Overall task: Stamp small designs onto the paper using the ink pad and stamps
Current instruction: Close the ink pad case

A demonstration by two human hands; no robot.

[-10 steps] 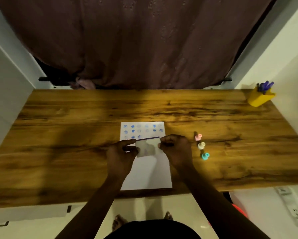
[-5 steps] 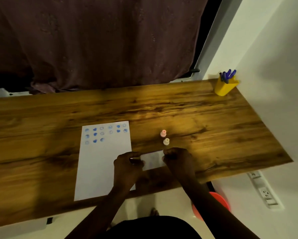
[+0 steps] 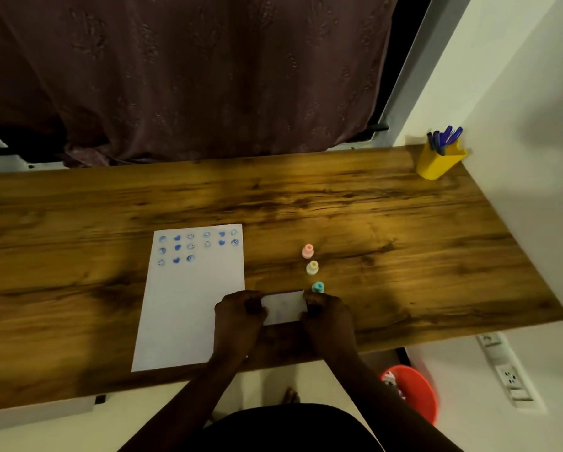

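Observation:
A white sheet of paper (image 3: 192, 305) lies on the wooden desk (image 3: 371, 223), with several small blue stamped designs in rows near its far edge. To its right, the pale rectangular ink pad case (image 3: 283, 307) rests on the desk. My left hand (image 3: 239, 316) grips its left end and my right hand (image 3: 329, 316) grips its right end. Just beyond the case stand three small stamps in a line: pink (image 3: 307, 251), cream (image 3: 312, 267) and teal (image 3: 318, 287).
A yellow pen holder (image 3: 436, 163) with blue pens stands at the desk's far right corner by the white wall. A dark curtain (image 3: 192, 76) hangs behind the desk. An orange bin (image 3: 414, 391) and a power strip (image 3: 505, 370) are on the floor to the right.
Both hands have carried the ink pad case from above the paper to the desk on its right, just before the stamps. The view has swung right.

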